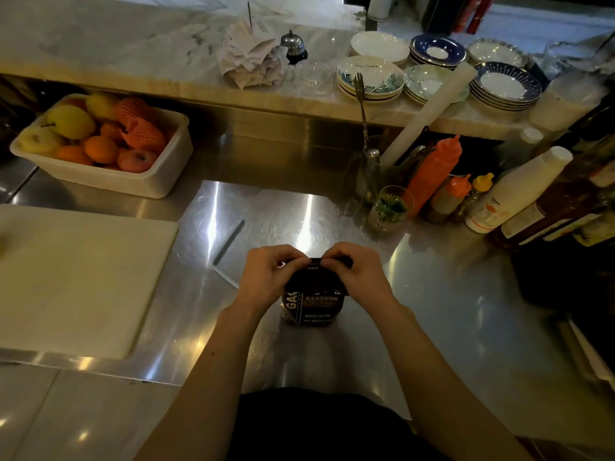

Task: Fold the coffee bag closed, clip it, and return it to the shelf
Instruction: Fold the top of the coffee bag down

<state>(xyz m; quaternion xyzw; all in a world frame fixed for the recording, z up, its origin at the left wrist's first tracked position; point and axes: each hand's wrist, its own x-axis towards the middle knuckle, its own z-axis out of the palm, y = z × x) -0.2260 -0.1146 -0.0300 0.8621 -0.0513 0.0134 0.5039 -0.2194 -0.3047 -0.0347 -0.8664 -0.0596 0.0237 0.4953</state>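
Both hands (314, 274) pinching folded top, dark coffee bag (312, 304) upright w/ white print

I see a brushed stainless steel counter (432, 294), glossy, finely scratched, throwing back streaks of light. On it I hold a dark coffee bag (312, 304) of slightly shiny printed film. To my left I note a matt, smooth white plastic cutting board (76, 281) and a cream plastic tub (159, 174). Beyond, I read the ledge (133, 51) as polished veined marble, bearing glazed ceramic plates (369, 78) and crumpled paper receipts (249, 58)
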